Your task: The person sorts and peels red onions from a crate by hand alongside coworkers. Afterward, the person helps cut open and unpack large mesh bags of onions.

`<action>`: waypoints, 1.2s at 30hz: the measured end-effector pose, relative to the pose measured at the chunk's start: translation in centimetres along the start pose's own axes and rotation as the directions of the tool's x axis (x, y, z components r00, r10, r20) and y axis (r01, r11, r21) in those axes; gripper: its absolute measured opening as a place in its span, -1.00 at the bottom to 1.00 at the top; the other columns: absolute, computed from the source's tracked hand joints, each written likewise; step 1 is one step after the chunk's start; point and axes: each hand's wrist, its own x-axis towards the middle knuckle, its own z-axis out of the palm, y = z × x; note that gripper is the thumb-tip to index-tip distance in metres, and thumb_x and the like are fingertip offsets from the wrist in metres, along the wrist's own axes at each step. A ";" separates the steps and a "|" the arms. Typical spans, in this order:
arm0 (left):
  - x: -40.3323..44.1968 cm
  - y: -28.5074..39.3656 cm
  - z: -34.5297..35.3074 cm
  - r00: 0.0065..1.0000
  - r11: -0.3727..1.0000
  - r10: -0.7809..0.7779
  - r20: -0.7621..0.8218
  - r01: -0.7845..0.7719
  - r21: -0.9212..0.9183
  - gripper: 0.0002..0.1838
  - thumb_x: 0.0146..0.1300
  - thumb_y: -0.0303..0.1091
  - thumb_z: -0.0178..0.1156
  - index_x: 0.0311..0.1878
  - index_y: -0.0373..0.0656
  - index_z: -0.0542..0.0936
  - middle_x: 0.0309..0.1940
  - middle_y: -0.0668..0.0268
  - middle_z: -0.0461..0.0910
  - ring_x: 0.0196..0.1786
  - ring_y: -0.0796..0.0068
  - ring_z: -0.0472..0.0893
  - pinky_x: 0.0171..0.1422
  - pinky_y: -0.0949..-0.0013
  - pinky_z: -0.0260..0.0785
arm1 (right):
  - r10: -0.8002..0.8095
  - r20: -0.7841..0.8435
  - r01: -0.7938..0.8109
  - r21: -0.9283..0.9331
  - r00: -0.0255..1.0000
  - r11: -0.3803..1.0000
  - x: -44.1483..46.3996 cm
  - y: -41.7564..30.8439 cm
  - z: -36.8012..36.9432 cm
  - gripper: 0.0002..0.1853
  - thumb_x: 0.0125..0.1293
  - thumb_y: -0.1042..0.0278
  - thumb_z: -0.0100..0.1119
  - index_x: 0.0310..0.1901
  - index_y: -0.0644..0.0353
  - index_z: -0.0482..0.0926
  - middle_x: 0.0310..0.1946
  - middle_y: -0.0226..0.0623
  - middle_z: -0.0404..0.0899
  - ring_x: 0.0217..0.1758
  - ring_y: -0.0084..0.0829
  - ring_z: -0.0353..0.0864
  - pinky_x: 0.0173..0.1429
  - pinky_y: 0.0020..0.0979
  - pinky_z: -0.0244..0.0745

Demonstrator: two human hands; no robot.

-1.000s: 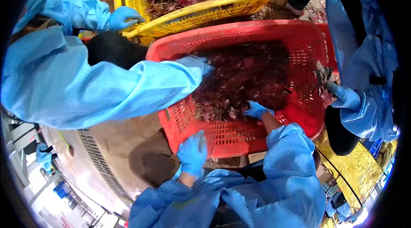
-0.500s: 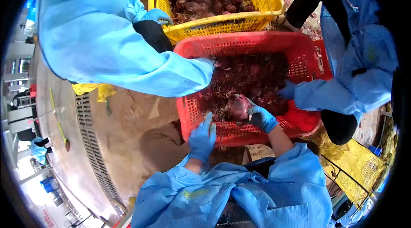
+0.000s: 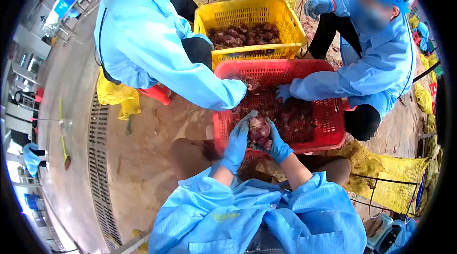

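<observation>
My left hand and my right hand, both in blue gloves, hold a purple-red onion between them, one on each side. They are over the near edge of a red basket. Inside the basket lie more dark red onions and loose skins. A co-worker's gloved hand reaches into it from the right. Another co-worker's sleeve comes in from the left, its hand mostly hidden beside an onion.
Behind the red basket stands a yellow basket with onions. Two people in blue gowns sit left and right. Yellow mesh bags lie at the right, another at the left. A drain grate runs along the floor.
The view has tilted up. My right hand has lifted an onion from the basket, and my left hand has closed on its other side. The right co-worker's hand has moved into the basket.
</observation>
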 end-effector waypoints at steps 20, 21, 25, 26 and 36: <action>-1.3 2.7 1.1 0.984 0.956 0.162 -0.076 -0.138 0.258 -0.42 0.28 -0.10 0.06 0.26 -0.26 0.24 0.16 0.23 0.34 0.16 0.38 0.36 0.28 0.38 0.18 | -0.322 0.079 0.331 -0.186 0.944 0.925 -4.5 -0.9 8.0 -0.45 0.32 -0.14 -0.12 0.22 0.01 0.28 0.07 -0.29 0.41 0.07 -0.32 0.44 0.09 -0.23 0.44; -1.2 2.5 0.9 0.985 0.956 0.157 -0.066 -0.135 0.260 -0.42 0.28 -0.10 0.06 0.26 -0.26 0.24 0.16 0.23 0.34 0.16 0.38 0.36 0.28 0.38 0.18 | -0.329 -0.008 0.313 -0.286 0.944 0.906 -5.2 -0.5 8.6 -0.47 0.33 -0.11 -0.11 0.22 0.00 0.27 0.08 -0.30 0.40 0.08 -0.33 0.44 0.09 -0.17 0.44; -0.4 2.2 -0.1 0.996 0.990 0.084 -0.026 -0.080 0.114 -0.42 0.38 -0.03 -0.16 0.31 -0.24 0.20 0.27 0.20 0.25 0.27 0.37 0.28 0.36 0.39 0.05 | -0.250 -0.046 0.240 -0.159 0.967 0.958 -3.5 -0.1 6.1 -0.51 0.29 -0.08 -0.07 0.21 -0.14 0.27 0.12 -0.33 0.38 0.11 -0.33 0.42 0.04 -0.05 0.42; -0.5 2.3 0.1 0.993 0.981 0.116 -0.008 -0.113 0.159 -0.43 0.40 -0.03 -0.19 0.32 -0.22 0.20 0.28 0.20 0.24 0.29 0.37 0.25 0.39 0.38 0.01 | -0.193 -0.004 0.193 -0.051 0.981 0.980 -3.2 -0.1 5.2 -0.52 0.27 -0.14 -0.07 0.20 -0.26 0.27 0.14 -0.37 0.38 0.09 -0.32 0.43 0.02 -0.09 0.41; 2.3 -0.9 -2.6 0.983 0.930 0.137 -0.125 -0.084 0.359 -0.44 0.37 0.08 -0.27 0.37 0.07 0.18 0.20 0.19 0.34 0.18 0.35 0.35 0.25 0.33 0.13 | -0.577 0.115 0.573 0.068 0.809 0.817 -13.0 -7.5 4.0 -0.39 0.20 -0.27 -0.06 0.20 -0.13 0.26 0.07 -0.31 0.44 -0.02 -0.30 0.55 -0.36 -0.41 0.49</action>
